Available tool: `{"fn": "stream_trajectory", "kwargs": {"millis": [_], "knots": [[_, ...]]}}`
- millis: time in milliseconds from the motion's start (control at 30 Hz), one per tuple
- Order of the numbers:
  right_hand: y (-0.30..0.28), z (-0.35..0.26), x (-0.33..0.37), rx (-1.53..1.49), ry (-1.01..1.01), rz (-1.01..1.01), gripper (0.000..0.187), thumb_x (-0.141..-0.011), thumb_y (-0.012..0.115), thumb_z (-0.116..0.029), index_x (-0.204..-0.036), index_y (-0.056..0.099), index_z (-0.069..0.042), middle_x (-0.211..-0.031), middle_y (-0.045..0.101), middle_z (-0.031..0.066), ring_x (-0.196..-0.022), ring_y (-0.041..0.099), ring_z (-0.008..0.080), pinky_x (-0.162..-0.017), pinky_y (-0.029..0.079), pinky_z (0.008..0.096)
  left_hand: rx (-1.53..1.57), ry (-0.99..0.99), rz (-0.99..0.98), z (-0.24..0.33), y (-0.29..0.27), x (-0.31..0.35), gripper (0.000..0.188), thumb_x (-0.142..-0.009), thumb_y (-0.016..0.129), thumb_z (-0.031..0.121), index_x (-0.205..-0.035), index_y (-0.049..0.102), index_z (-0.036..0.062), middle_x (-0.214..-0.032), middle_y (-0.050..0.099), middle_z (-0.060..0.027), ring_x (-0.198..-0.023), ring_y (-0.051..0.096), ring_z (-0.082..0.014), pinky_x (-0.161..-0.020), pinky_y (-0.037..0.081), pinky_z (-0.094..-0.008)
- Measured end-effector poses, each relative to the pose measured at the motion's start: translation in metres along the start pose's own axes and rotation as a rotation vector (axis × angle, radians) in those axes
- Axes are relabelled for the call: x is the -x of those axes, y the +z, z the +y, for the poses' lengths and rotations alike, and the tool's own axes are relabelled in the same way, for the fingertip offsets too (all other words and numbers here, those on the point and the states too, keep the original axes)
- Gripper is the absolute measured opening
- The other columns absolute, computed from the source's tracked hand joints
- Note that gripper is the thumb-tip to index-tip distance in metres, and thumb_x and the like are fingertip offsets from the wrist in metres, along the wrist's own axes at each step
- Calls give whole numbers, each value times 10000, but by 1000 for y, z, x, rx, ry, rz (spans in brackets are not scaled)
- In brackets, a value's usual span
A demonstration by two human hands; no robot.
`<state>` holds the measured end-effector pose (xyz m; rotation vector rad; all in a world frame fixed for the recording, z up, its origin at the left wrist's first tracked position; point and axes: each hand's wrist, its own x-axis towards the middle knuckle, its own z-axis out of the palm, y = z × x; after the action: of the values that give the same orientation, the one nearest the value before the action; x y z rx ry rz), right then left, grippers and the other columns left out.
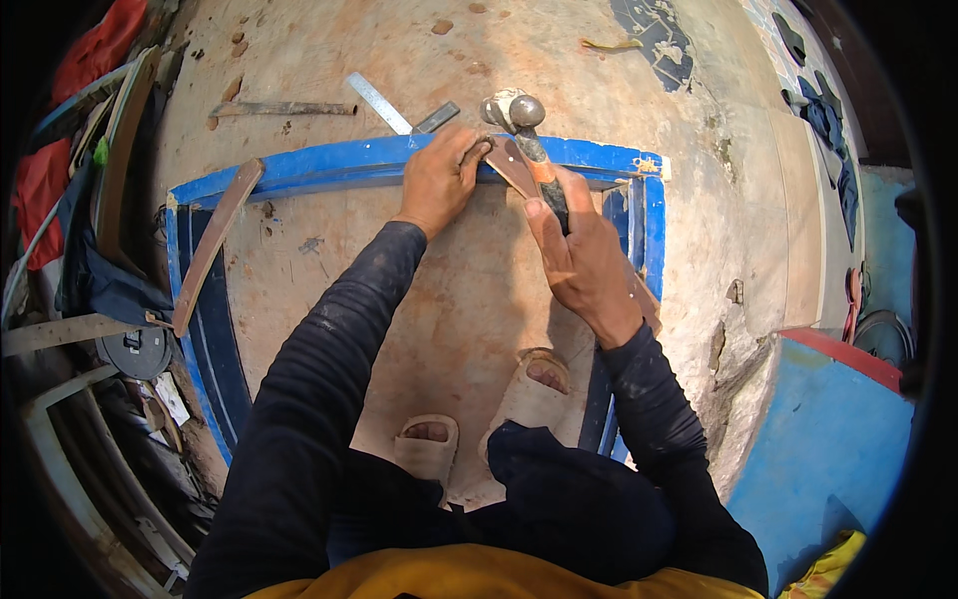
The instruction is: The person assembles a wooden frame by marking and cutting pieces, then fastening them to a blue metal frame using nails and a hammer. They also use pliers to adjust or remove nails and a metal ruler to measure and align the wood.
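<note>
A blue wooden frame (329, 163) lies on the ground in front of me. A brown wooden strip (511, 165) slants across its far rail, running back under my right forearm. My left hand (439, 178) rests on that rail, thumb and fingers closed at the strip's far end; whether a small nail is also between them cannot be made out. My right hand (584, 255) is wrapped round the dark and orange handle of a hammer (526, 111). The hammer's metal head is just beyond the strip's end. Another brown strip (218, 245) lies across the frame's left corner.
Beyond the frame lie a metal try square (379, 103) with a dark stock and a thin stick (284, 109). Boards and cloths (110, 180) crowd the left side. A blue panel (818, 429) with a red edge stands at right. My sandalled feet (529, 394) are inside the frame.
</note>
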<state>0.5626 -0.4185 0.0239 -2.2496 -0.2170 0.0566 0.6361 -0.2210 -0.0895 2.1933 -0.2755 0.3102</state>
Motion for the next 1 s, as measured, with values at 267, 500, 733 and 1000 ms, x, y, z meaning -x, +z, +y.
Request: {"fn": "stream_trajectory", "kwargs": {"millis": [267,500,733,1000], "knots": [[3,4,1,33,35,-7,466,-1103,585,-366,-1473,550,-86,-952,702,317,-921,697,531,-765,534,545,17,36,7,0,-2,-1,131,-993,748,138,-1097,731,59,-1010,708,-158,-910,694,-402,-775,556,-438],[-1,-3,-1,32,89,0,491,-1095,587,-405,-1441,564,-58,-964,730,322,-885,708,536,-764,545,570,18,23,-14,-1,-4,-2,145,-992,754,148,-1097,746,49,-1009,714,-159,-915,701,-391,-782,558,-435],[0,15,-3,88,90,-34,502,-1078,609,-442,-1400,579,-58,-850,711,311,-876,721,519,-757,550,556,19,9,-10,-6,-3,-1,157,-1006,739,185,-1096,748,57,-1035,725,-150,-936,706,-387,-797,559,-431],[21,53,-6,81,265,178,521,-989,710,-323,-1405,524,-69,-1017,744,303,-959,729,514,-838,559,558,133,-76,-150,-13,-11,-10,225,-1019,715,240,-1162,722,66,-979,739,-156,-885,721,-331,-802,554,-416]]}}
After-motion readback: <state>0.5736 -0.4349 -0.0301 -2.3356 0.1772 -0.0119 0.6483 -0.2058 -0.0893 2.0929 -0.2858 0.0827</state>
